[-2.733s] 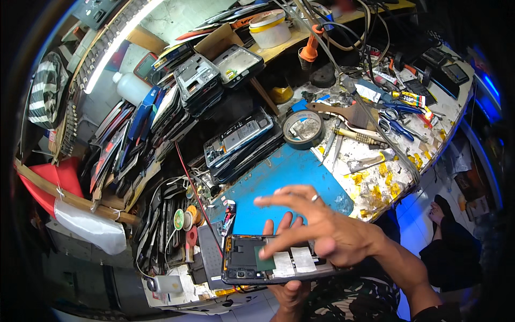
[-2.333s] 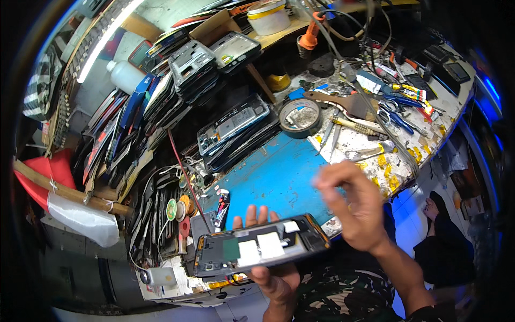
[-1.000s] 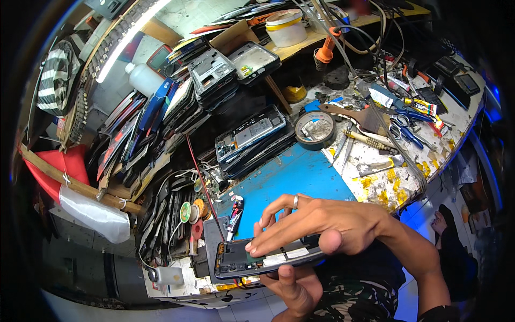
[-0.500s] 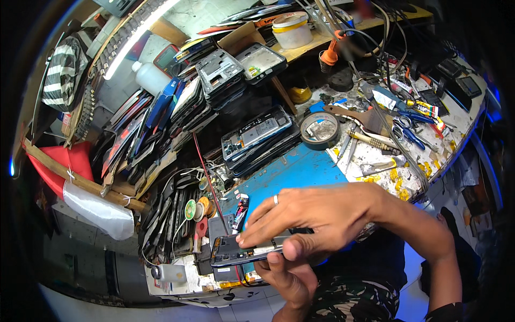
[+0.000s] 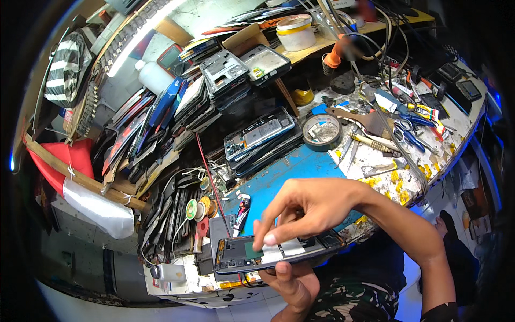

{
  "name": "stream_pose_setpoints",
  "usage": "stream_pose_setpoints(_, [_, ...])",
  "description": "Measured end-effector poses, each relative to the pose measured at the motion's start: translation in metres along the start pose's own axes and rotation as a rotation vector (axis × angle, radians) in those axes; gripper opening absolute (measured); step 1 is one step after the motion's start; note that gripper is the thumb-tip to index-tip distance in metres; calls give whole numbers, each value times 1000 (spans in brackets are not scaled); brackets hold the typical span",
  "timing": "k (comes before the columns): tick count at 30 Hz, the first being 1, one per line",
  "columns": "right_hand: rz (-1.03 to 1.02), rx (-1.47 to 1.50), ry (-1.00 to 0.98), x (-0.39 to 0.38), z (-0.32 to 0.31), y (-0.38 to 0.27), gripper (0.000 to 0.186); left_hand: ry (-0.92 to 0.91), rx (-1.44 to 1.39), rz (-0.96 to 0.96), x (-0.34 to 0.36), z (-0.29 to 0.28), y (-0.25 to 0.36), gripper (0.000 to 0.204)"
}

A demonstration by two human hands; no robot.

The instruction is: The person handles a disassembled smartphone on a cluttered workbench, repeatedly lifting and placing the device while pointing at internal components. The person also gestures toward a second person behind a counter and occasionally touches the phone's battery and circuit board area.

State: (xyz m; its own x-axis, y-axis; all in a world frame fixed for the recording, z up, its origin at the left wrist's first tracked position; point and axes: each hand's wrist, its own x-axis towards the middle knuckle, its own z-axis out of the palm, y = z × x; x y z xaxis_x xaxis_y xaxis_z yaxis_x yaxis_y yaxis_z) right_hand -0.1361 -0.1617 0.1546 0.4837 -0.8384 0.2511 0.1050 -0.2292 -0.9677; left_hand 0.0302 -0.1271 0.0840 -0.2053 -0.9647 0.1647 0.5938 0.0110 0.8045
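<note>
An opened phone (image 5: 322,242) lies tilted across my left hand (image 5: 295,283), whose fingers and thumb grip it from beneath and at the near edge. Its inside faces up: a dark frame, white strips (image 5: 292,247) near the middle and a small dark green patch (image 5: 252,251) beside them. Over it, my right hand (image 5: 316,206) is curled, thumb and index fingertips close together at the green patch. Whether anything sits between those fingertips is too small to see.
Behind the phone is a blue mat (image 5: 273,180) with a small tube (image 5: 242,212). Stacked phone parts (image 5: 263,137) and a tape roll (image 5: 322,132) stand beyond it. Solder spools (image 5: 191,209) are at left, pliers (image 5: 413,139) and brushes at right. A small bottle (image 5: 170,272) stands near the front edge.
My right hand has lifted and curled from lying flatter over the phone, uncovering its white strips and right end. The phone is still in my left hand.
</note>
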Motion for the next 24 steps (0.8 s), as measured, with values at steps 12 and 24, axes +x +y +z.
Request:
stream_pose_setpoints(12, [-545,-194,28,34,-6,34,19,7,-24,134,13,-46,-33,68])
stream_pose_setpoints(24, [-178,-106,71,42,-23,49,13,-76,-113,62,22,-17,-34,57])
